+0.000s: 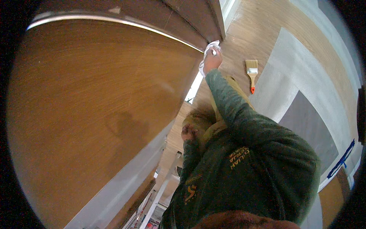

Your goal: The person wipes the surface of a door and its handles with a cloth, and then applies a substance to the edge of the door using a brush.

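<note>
My right hand [213,60] grips a crumpled white cloth [202,67] at the lower corner of a brown wood-grain door [114,74], where a dark brown frame or panel [188,21] meets the floor. The cloth touches that corner. My left hand [188,133] is lower down, by my bent knee in tan trousers; it is in shadow, and whether its fingers are closed is unclear. A flat paintbrush [252,71] with pale bristles and an orange-tipped wooden handle lies on the floor to the right of my right forearm.
Grey sheets or panels [286,68] lie on the wood-look floor [246,34] at the right. A dark blue strip [341,159] is at the far right. A pale strip [123,177] runs along the door's lower side. A metal ladder-like frame [155,200] and blurred items are at the bottom.
</note>
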Action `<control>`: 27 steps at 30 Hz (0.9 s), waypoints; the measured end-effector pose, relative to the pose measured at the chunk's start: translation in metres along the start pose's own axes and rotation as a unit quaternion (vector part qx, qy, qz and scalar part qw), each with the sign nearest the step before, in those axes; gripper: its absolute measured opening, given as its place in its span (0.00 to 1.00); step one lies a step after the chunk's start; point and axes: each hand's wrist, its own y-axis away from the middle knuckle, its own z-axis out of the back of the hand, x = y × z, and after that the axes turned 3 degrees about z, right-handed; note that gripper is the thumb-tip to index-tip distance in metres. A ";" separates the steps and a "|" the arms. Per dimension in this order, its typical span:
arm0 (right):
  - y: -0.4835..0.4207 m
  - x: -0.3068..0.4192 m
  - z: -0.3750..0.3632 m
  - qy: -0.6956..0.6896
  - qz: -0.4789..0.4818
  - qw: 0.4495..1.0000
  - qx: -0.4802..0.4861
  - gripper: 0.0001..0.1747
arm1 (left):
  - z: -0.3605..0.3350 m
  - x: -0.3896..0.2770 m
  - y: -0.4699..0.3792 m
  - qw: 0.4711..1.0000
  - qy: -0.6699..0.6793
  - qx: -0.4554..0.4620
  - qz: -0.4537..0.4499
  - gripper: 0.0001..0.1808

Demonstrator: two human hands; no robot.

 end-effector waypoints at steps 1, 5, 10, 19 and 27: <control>0.000 0.002 -0.002 -0.027 -0.109 0.993 -0.023 0.09 | 0.004 0.001 0.000 1.000 0.003 -0.002 0.000 0.14; 0.018 0.028 0.006 0.056 0.075 0.995 0.038 0.10 | 0.010 0.015 0.006 0.983 0.156 0.045 0.083 0.14; 0.009 0.016 0.011 0.015 0.036 0.999 0.030 0.12 | 0.012 0.007 -0.003 0.961 0.236 0.041 0.142 0.13; 0.023 0.018 -0.006 0.023 0.077 0.997 -0.018 0.11 | 0.009 0.016 0.008 0.997 -0.021 0.036 -0.059 0.17; 0.006 -0.092 -0.019 0.017 -0.130 0.987 -0.089 0.19 | 0.056 0.034 -0.003 0.994 -0.079 0.033 -0.067 0.15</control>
